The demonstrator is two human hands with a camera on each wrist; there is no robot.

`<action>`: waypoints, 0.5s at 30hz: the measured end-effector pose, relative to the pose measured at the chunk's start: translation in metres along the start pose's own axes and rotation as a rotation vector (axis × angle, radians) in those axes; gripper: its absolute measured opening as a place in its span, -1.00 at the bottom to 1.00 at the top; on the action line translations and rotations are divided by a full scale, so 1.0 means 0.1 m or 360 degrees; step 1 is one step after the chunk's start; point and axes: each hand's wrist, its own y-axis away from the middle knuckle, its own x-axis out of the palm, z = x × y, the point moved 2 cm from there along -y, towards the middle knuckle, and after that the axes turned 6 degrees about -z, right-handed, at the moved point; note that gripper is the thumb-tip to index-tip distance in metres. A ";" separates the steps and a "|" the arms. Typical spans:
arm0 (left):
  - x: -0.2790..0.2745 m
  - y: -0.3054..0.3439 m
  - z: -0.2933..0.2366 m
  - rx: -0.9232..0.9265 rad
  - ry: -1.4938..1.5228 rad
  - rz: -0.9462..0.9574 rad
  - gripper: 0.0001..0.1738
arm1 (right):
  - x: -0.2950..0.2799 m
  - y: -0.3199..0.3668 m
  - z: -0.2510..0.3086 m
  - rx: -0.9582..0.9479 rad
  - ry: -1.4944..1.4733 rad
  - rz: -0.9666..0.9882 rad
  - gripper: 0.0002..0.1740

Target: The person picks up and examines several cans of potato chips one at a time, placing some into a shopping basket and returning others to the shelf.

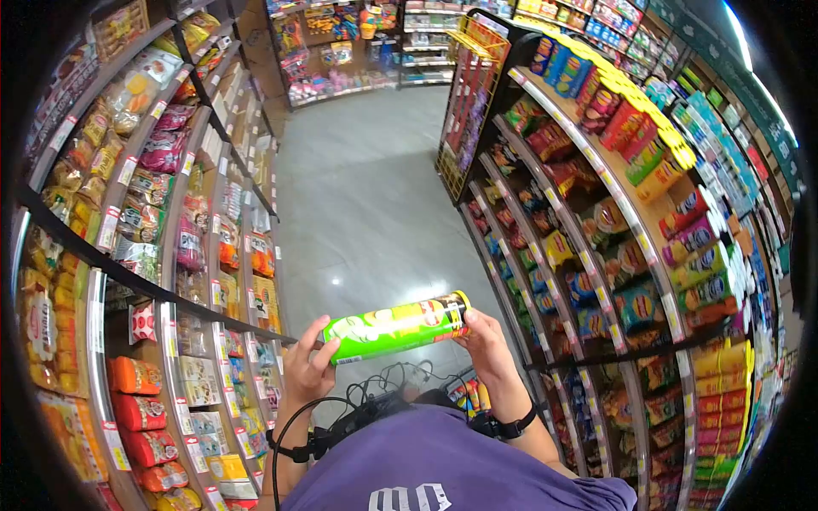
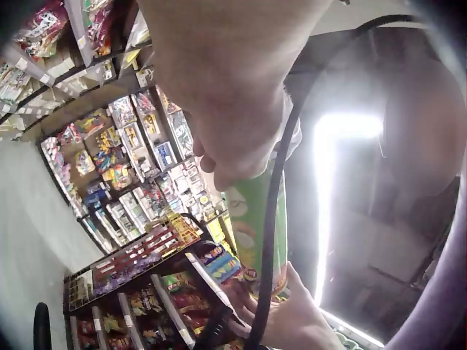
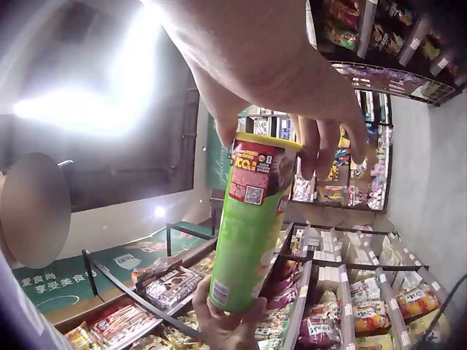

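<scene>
A green chip canister point(image 1: 392, 328) lies nearly level in front of the body, spanning the gap between both hands. My left hand point(image 1: 308, 364) grips its bottom end, thumb and fingers around the edge. At the lid end, my right hand point(image 1: 487, 345) holds it by the rim. The right wrist view shows the canister point(image 3: 244, 233) with a yellow lid point(image 3: 268, 141) and a red label point(image 3: 250, 175) bearing a square code. In the left wrist view, my left hand point(image 2: 233, 138) covers one end of it.
Shelves of packaged snacks point(image 1: 141, 400) line the left side. On the right stand shelves of chip bags and canisters point(image 1: 635, 128), with a yellow wire rack point(image 1: 473, 94) at their far end. Grey floor point(image 1: 358, 187) runs between them. A black cable point(image 1: 281, 434) loops by the left wrist.
</scene>
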 end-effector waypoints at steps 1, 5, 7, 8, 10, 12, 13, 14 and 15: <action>0.02 -0.06 0.03 0.0047 -0.0050 -0.0010 -0.12 | -0.02 -0.10 0.02 0.0030 0.0002 0.0018 -0.39; 0.19 -0.38 0.03 -0.0122 -0.0005 0.0116 -0.16 | -0.14 -0.45 0.22 0.0005 -0.0017 0.0080 -0.38; 0.34 -0.55 0.06 -0.0100 -0.0010 0.0080 -0.18 | -0.26 -0.62 0.26 -0.0014 -0.0058 0.0095 -0.38; 0.41 -0.63 0.08 -0.0098 0.0000 0.0078 -0.18 | -0.31 -0.68 0.28 -0.0019 -0.0083 0.0098 -0.38; 0.55 -0.80 0.13 -0.0103 0.0039 0.0065 -0.19 | -0.38 -0.76 0.39 -0.0085 -0.0127 0.0085 -0.38; 0.70 -0.93 0.19 -0.0277 0.0184 0.0132 -0.20 | -0.46 -0.83 0.53 -0.0165 -0.0157 0.0087 -0.33; 0.80 -1.00 0.23 -0.0363 0.0257 0.0159 -0.21 | -0.50 -0.86 0.58 -0.0240 -0.0155 0.0058 -0.31; 0.92 -1.06 0.30 -0.0356 0.0394 0.0140 -0.13 | -0.52 -0.91 0.61 -0.0313 -0.0151 0.0031 -0.29; 1.00 -1.13 0.36 -0.0431 0.0440 0.0199 -0.12 | -0.55 -0.97 0.64 -0.0383 -0.0152 -0.0001 -0.26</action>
